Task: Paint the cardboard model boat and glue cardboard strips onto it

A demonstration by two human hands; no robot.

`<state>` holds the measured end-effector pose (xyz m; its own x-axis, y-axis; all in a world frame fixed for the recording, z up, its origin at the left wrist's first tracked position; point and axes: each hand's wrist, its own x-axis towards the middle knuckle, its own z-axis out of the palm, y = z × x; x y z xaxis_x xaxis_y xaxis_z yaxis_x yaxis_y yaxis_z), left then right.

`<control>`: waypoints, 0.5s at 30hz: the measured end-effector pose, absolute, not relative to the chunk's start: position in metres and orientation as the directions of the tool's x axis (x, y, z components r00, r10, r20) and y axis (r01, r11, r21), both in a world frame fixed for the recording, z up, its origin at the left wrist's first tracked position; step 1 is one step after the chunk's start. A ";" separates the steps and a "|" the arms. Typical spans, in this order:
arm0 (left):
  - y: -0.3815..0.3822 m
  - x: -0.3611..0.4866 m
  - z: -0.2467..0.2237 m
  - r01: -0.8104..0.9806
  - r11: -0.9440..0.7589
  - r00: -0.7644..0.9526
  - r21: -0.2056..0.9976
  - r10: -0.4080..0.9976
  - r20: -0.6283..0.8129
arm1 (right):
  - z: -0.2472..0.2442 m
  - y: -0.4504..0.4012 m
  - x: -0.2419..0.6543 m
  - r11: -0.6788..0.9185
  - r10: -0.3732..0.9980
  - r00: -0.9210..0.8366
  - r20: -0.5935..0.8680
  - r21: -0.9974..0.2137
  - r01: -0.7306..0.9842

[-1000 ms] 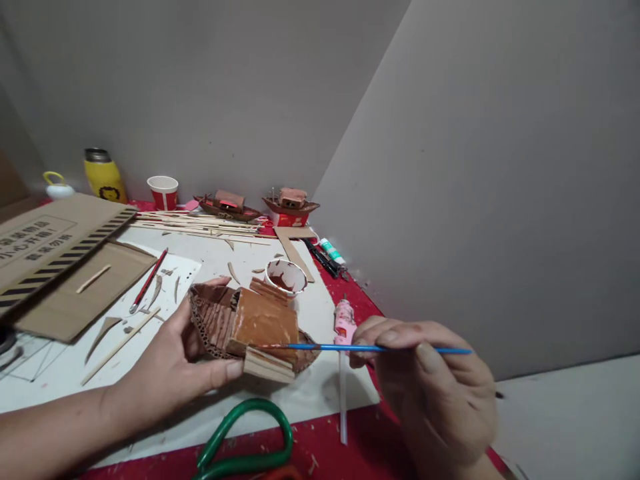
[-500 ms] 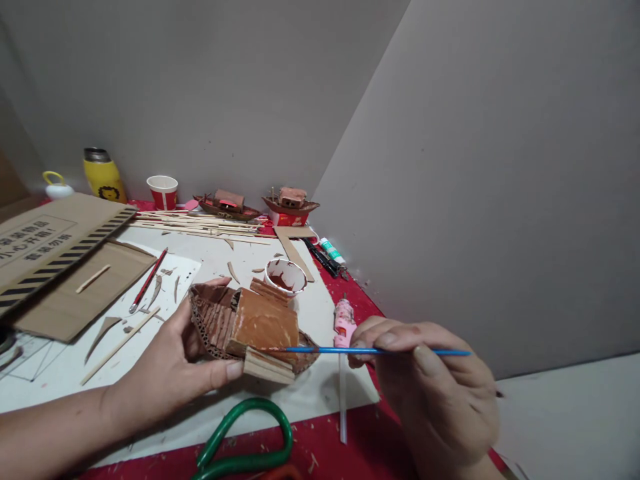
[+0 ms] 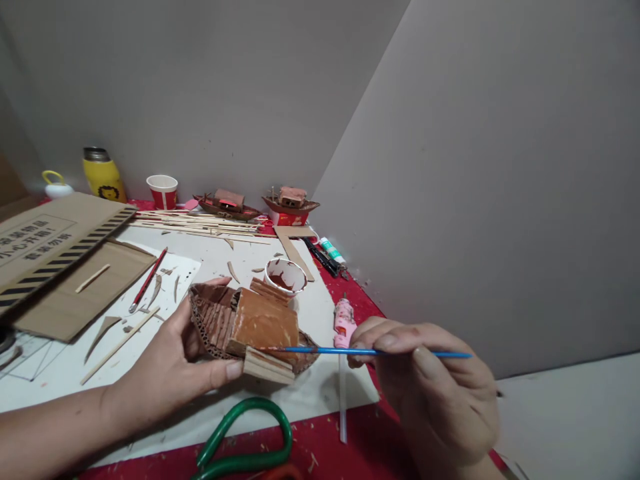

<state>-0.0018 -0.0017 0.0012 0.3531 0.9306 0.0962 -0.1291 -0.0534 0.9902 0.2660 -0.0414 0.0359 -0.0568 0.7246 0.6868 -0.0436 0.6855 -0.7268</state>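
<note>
My left hand grips a small cardboard model boat by its left end and near side, thumb along the front. Brown paint covers the boat's cabin roof, while a flap on the near side is bare cardboard. Between the thumb and fingers of my right hand is a thin blue paintbrush, held level. Its tip lies at the roof's near edge, just above the bare flap. A white paint cup with brown paint inside stands right behind the boat.
Green-handled scissors lie in front of the boat. A pink glue gun rests on the right. Two finished model boats, thin wooden sticks and a paper cup are at the back. Cardboard sheets and a red pencil lie left.
The paintbrush tip has shifted very slightly along the roof edge. My left hand and the boat stay where they were.
</note>
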 end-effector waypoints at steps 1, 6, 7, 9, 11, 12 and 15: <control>-0.002 -0.002 0.001 -0.125 -0.056 0.351 0.991 0.931 0.097 | 0.036 -0.042 0.266 0.686 0.724 -0.059 0.687 -0.727 -0.043; -0.003 -0.002 0.003 -0.117 -0.060 0.348 0.991 0.932 0.097 | 0.040 -0.042 0.267 0.691 0.723 -0.002 0.691 -0.723 -0.030; -0.002 -0.002 0.004 -0.115 -0.055 0.346 0.992 0.934 0.092 | 0.041 -0.041 0.267 0.690 0.724 0.010 0.690 -0.724 -0.028; -0.002 -0.002 0.004 -0.116 -0.047 0.344 0.992 0.935 0.084 | 0.042 -0.041 0.267 0.694 0.720 0.049 0.692 -0.719 -0.031; -0.002 -0.003 0.003 -0.121 -0.038 0.342 0.992 0.936 0.078 | 0.043 -0.040 0.267 0.700 0.713 0.092 0.695 -0.713 -0.039; -0.002 -0.003 0.002 -0.126 -0.037 0.343 0.991 0.936 0.079 | 0.043 -0.040 0.266 0.699 0.714 0.107 0.692 -0.714 -0.041; -0.002 -0.003 0.000 -0.132 -0.035 0.341 0.991 0.937 0.078 | 0.041 -0.040 0.263 0.686 0.727 0.091 0.681 -0.725 -0.060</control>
<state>-0.0031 -0.0024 0.0004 0.3410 0.9368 0.0780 -0.1317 -0.0346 0.9907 0.2633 -0.0396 0.0412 0.0910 0.7269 0.6807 -0.0604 0.6863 -0.7248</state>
